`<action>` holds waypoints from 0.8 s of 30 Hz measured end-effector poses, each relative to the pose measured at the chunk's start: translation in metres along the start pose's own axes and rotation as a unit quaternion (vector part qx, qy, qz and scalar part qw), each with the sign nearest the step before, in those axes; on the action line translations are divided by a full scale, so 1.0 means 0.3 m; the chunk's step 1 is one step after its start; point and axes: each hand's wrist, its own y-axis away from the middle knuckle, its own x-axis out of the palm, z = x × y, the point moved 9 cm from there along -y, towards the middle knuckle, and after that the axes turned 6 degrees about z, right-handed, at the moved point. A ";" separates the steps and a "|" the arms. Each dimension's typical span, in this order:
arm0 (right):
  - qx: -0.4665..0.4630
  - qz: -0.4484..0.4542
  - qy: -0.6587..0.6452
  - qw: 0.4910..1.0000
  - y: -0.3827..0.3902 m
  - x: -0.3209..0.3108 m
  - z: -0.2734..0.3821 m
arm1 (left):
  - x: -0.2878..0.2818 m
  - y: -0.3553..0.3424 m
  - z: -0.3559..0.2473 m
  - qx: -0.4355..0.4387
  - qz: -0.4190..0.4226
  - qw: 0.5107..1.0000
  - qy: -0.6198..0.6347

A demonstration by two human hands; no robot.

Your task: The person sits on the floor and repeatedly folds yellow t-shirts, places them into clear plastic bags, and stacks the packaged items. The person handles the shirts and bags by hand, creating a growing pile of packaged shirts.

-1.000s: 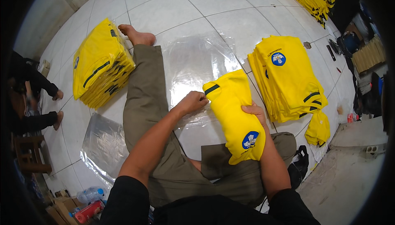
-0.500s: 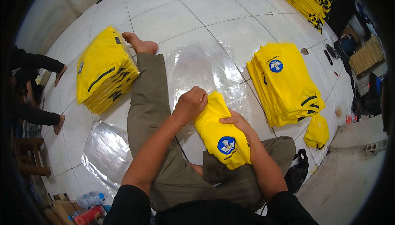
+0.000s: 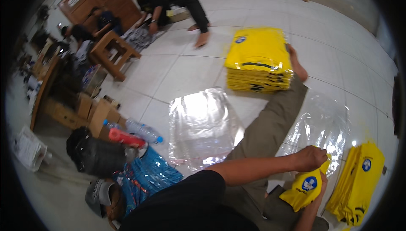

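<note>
From the head camera, the left hand [image 3: 312, 158] has its grip clenched on one end of a folded yellow shirt [image 3: 299, 195], right hand [image 3: 323, 185] gripping its side! It's over the lap [image 3: 282, 211], near a clear bag [image 3: 318, 119].

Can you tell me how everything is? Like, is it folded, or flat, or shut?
Yellow shirt: folded up, held.
Left hand: closed on the shirt's upper end.
Right hand: gripping the shirt's side.
Far shirt pile: folded, stacked, bagged.
Right shirt pile: folded, stacked.
Left clear bags: lying flat.
Clear bottle: lying down, blue cap on.
</note>
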 end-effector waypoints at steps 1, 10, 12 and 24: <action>0.008 0.034 0.009 0.999 -0.016 0.036 -0.026 | 0.013 0.048 0.019 -0.007 0.019 0.999 -0.029; -0.069 0.067 0.035 0.995 -0.097 0.037 0.008 | 0.046 0.075 -0.028 -0.004 0.047 0.996 0.082; -0.059 0.070 0.040 0.995 -0.113 0.046 0.014 | 0.036 0.083 0.061 -0.077 0.044 0.991 0.096; -0.049 0.000 0.167 0.985 -0.150 -0.195 0.067 | 0.235 0.323 0.451 -0.601 0.065 0.694 0.391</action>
